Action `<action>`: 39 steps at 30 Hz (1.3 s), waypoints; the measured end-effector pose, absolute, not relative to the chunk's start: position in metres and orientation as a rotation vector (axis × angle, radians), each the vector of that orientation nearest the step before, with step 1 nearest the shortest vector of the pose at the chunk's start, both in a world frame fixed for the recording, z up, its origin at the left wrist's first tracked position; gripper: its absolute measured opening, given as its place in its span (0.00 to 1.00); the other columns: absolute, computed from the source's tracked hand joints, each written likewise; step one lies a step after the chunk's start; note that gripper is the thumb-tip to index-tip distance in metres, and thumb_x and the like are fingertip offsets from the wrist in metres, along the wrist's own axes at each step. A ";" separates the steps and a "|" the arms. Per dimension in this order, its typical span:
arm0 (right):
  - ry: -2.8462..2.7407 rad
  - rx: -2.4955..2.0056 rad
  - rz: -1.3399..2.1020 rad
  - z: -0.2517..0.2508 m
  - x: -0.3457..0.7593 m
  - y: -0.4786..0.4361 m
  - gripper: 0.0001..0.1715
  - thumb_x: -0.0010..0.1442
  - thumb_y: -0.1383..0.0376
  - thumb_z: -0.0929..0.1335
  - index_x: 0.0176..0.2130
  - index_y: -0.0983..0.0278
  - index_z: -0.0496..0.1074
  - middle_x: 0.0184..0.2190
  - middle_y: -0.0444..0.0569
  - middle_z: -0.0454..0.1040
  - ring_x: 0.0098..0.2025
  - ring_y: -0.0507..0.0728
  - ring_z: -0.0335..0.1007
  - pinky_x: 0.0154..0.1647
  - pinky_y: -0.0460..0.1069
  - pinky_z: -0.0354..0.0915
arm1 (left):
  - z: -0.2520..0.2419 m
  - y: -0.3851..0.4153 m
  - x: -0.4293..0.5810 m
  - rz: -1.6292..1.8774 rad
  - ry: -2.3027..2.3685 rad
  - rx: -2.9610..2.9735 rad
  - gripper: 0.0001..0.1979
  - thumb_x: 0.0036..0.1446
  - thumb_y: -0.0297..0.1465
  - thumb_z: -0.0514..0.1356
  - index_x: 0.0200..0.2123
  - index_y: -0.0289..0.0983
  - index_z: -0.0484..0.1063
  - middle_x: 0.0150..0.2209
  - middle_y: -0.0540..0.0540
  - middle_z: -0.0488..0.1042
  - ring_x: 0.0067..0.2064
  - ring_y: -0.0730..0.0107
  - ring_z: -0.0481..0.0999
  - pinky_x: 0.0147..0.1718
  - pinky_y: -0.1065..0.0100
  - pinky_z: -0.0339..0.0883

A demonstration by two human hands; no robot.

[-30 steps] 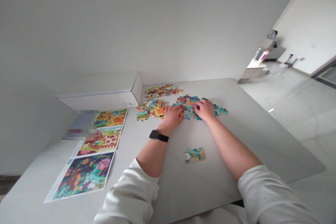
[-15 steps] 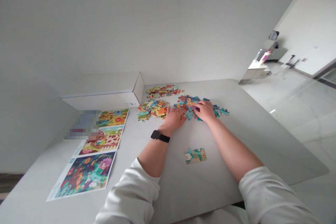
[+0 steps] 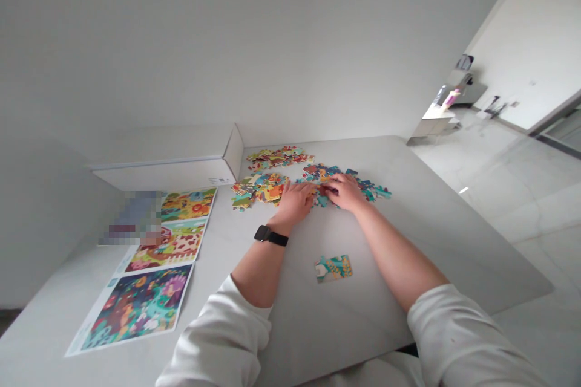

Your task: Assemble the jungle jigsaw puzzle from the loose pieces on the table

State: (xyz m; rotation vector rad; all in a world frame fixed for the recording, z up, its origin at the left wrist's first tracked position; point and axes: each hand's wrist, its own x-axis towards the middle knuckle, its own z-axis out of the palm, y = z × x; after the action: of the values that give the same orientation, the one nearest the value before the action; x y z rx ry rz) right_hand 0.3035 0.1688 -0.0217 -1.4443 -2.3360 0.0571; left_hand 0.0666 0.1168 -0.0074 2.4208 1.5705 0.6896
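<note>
At the pile of blue and teal jigsaw pieces (image 3: 374,189), my right hand (image 3: 345,193) has its fingers curled, with a dark purple-red puzzle piece (image 3: 333,191) between thumb and fingers. Close beside it on the left, my left hand (image 3: 295,201) lies with fingers stretched out over the pieces where the blue pile meets the yellow-orange pile (image 3: 263,186). A black watch is on that wrist. Nearer to me, a small joined section of puzzle (image 3: 333,268) in teal and yellow, with a white shape, lies flat on the table.
A third pile of red and green pieces (image 3: 279,158) lies farther back by the wall. To the left are printed picture sheets (image 3: 140,308), partly under a blurred patch. A white box (image 3: 163,174) stands behind them. The table's edge (image 3: 481,211) runs along the right.
The view has shifted slightly, so everything appears a little farther left. My right fingertips have moved left through the pieces, closer to my left hand. The joined section lies where it was.
</note>
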 end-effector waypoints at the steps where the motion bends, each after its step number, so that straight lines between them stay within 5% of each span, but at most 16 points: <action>1: -2.298 -1.491 0.043 -0.022 0.304 0.169 0.17 0.70 0.57 0.71 0.54 0.52 0.86 0.60 0.52 0.78 0.64 0.67 0.70 0.72 0.64 0.60 | -0.007 0.118 0.066 0.722 1.655 2.388 0.23 0.70 0.30 0.58 0.65 0.46 0.77 0.65 0.42 0.79 0.67 0.51 0.75 0.78 0.38 0.47; 16: -2.031 -1.821 -0.033 -0.021 0.307 0.170 0.19 0.71 0.58 0.69 0.54 0.58 0.84 0.57 0.59 0.79 0.59 0.71 0.72 0.67 0.67 0.60 | -0.009 0.113 0.072 0.545 1.663 2.415 0.15 0.70 0.38 0.63 0.57 0.50 0.82 0.69 0.44 0.76 0.72 0.43 0.68 0.76 0.27 0.42; 20: -2.262 -1.465 0.064 -0.020 0.305 0.170 0.23 0.67 0.60 0.72 0.60 0.57 0.82 0.62 0.56 0.79 0.64 0.68 0.71 0.71 0.63 0.61 | -0.004 0.113 0.071 0.627 1.616 2.399 0.11 0.71 0.36 0.62 0.51 0.47 0.84 0.61 0.43 0.82 0.68 0.47 0.73 0.77 0.30 0.41; 24: -2.499 -1.186 0.187 -0.016 0.298 0.169 0.19 0.65 0.62 0.75 0.55 0.57 0.84 0.56 0.53 0.83 0.62 0.65 0.75 0.72 0.62 0.61 | -0.005 0.114 0.070 0.681 1.588 2.383 0.11 0.69 0.33 0.64 0.52 0.47 0.84 0.56 0.44 0.85 0.65 0.49 0.76 0.78 0.33 0.41; 30: -2.371 -1.215 0.259 -0.013 0.294 0.168 0.13 0.70 0.61 0.70 0.47 0.57 0.86 0.46 0.52 0.87 0.52 0.62 0.80 0.65 0.59 0.67 | -0.012 0.122 0.068 0.829 1.623 2.310 0.18 0.67 0.32 0.65 0.59 0.45 0.80 0.55 0.43 0.85 0.62 0.51 0.79 0.76 0.40 0.51; 34: -2.066 -1.202 0.513 -0.011 0.290 0.167 0.19 0.72 0.54 0.66 0.42 0.59 0.84 0.38 0.50 0.86 0.40 0.60 0.80 0.49 0.54 0.72 | -0.011 0.124 0.071 1.150 1.505 2.054 0.13 0.69 0.31 0.62 0.55 0.41 0.80 0.50 0.42 0.85 0.54 0.57 0.83 0.63 0.54 0.72; 39: -1.790 -1.108 0.814 -0.005 0.284 0.168 0.27 0.67 0.42 0.67 0.42 0.61 0.82 0.35 0.48 0.83 0.39 0.61 0.79 0.43 0.53 0.73 | -0.010 0.126 0.077 1.370 1.317 1.707 0.12 0.72 0.36 0.61 0.54 0.39 0.77 0.48 0.41 0.85 0.47 0.63 0.85 0.51 0.63 0.79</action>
State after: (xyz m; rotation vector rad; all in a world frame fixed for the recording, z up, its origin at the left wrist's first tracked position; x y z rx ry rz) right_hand 0.2836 0.1682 -0.0048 -1.1077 -1.7897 0.8143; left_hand 0.0769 0.1255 -0.0101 1.7067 1.3173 1.3698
